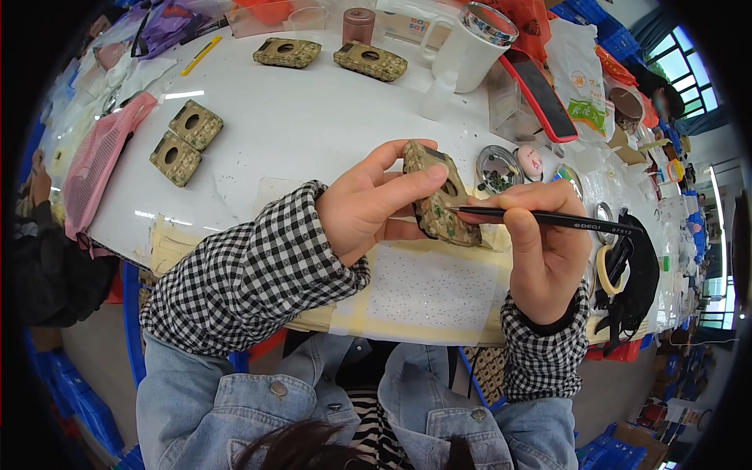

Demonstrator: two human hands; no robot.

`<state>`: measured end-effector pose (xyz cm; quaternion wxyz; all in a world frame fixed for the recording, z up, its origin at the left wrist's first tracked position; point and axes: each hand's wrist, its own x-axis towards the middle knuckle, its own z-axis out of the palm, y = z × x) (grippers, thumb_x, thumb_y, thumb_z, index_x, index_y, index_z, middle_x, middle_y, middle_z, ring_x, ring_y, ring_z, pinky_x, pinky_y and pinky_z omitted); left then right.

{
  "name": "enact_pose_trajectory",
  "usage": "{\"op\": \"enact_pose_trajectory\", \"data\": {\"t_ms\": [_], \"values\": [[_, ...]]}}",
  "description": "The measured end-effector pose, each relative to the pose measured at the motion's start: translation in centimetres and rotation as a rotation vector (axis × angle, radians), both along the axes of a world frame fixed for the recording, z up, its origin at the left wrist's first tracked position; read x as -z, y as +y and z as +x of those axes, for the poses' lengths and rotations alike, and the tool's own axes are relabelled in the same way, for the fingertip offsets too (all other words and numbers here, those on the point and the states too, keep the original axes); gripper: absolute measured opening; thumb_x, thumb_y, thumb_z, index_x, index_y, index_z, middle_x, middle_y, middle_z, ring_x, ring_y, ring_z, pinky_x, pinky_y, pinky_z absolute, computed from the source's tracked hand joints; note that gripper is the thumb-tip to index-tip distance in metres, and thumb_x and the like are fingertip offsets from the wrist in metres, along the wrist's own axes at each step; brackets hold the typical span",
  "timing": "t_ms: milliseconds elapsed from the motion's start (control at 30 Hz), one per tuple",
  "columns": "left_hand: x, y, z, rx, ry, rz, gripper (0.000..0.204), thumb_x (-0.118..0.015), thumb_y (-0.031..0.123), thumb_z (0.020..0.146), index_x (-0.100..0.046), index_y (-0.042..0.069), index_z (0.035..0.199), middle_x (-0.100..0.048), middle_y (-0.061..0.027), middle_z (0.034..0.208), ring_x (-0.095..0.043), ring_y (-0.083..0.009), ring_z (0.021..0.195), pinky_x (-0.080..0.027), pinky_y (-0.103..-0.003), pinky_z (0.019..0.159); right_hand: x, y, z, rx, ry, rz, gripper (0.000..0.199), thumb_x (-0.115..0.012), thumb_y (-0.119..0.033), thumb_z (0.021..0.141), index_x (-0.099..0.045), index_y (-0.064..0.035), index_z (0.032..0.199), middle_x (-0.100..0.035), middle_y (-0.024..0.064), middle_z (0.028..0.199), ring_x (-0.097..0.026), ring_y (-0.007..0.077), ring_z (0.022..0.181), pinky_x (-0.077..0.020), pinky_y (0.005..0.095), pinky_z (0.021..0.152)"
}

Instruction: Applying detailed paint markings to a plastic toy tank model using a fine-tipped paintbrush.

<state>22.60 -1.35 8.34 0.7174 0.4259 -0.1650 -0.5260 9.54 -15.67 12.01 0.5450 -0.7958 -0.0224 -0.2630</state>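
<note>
1. White worktable (313, 133), glossy and crowded along its far rim: a white mug (474, 47) with a clear lid, a brown jar (358, 25), a red-edged phone (540, 94) propped on a clear box, and a yellow pencil (201, 55).
2. Four more camouflage-patterned cases lie out there, two near the far edge (329, 56) and two side by side to the left (186, 141), by a pink mesh bag (98, 168). Big windows show at the far right of the room.
3. Right in front of the person sits a white sheet (431, 294) dotted with tiny specks, bordered in pale tape.
4. The left hand (368, 204) holds a camouflage case (435, 192) up above that sheet, thumb and fingers clamped round it. Its long axis runs near upright, leaning a little to the right at the bottom, with the holed face turned toward the right hand.
5. The right hand (544, 243) pinches a black pick-up pen (548, 219) between thumb and fingers, lying almost level, its tip pointing left and touching the case's face.
</note>
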Motion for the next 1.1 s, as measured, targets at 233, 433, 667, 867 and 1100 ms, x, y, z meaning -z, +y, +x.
{"op": "enact_pose_trajectory", "data": {"t_ms": [233, 433, 667, 867, 1100], "values": [[0.05, -0.01, 0.02, 0.006, 0.006, 0.004, 0.063, -0.062, 0.033, 0.088, -0.03, 0.004, 0.133, -0.053, -0.0122, 0.115, -0.057, -0.0197, 0.104, -0.051, -0.034, 0.086, 0.04, -0.18, -0.02, 0.01, 0.001, -0.053, 0.011, -0.057, -0.007, 0.091, -0.052, 0.0018, 0.094, -0.062, 0.0074, 0.083, -0.058, 0.0095, 0.075, -0.0451, 0.0209, 0.067], [-0.11, -0.02, 0.03, 0.014, 0.008, 0.014, 0.062, -0.062, 0.033, 0.088, -0.03, 0.005, 0.133, -0.053, -0.0121, 0.115, -0.057, -0.0194, 0.104, -0.051, -0.034, 0.086, 0.02, -0.05, -0.07, 0.002, -0.005, -0.021, 0.011, -0.056, -0.007, 0.091, -0.052, 0.0018, 0.095, -0.062, 0.0079, 0.086, -0.058, 0.0095, 0.076, -0.0449, 0.0209, 0.067], [0.02, 0.02, 0.0, 0.009, 0.007, 0.0, 0.062, -0.062, 0.032, 0.088, -0.03, 0.004, 0.133, -0.053, -0.0117, 0.115, -0.057, -0.0192, 0.104, -0.051, -0.034, 0.086, 0.09, -0.3, -0.19, -0.031, 0.01, -0.03, 0.011, -0.056, -0.007, 0.091, -0.051, 0.0021, 0.095, -0.062, 0.009, 0.088, -0.059, 0.0107, 0.08, -0.0463, 0.0219, 0.071], [-0.09, -0.01, 0.03, 0.011, 0.003, 0.007, 0.063, -0.062, 0.033, 0.088, -0.03, 0.004, 0.133, -0.053, -0.0113, 0.114, -0.057, -0.0191, 0.103, -0.051, -0.034, 0.087, 0.12, -0.05, -0.12, -0.032, -0.003, 0.018, 0.011, -0.055, -0.007, 0.091, -0.051, 0.0023, 0.096, -0.062, 0.0092, 0.089, -0.059, 0.0111, 0.081, -0.0465, 0.0223, 0.073], [-0.22, 0.08, 0.01, 0.017, 0.007, 0.012, 0.061, -0.062, 0.033, 0.088, -0.031, 0.005, 0.132, -0.054, -0.0104, 0.113, -0.058, -0.0183, 0.102, -0.051, -0.034, 0.086, 0.08, -0.05, -0.28, -0.039, 0.02, 0.054, 0.012, -0.054, -0.007, 0.092, -0.049, 0.0028, 0.097, -0.06, 0.01, 0.09, -0.059, 0.0122, 0.082, -0.0474, 0.0235, 0.075]]}}
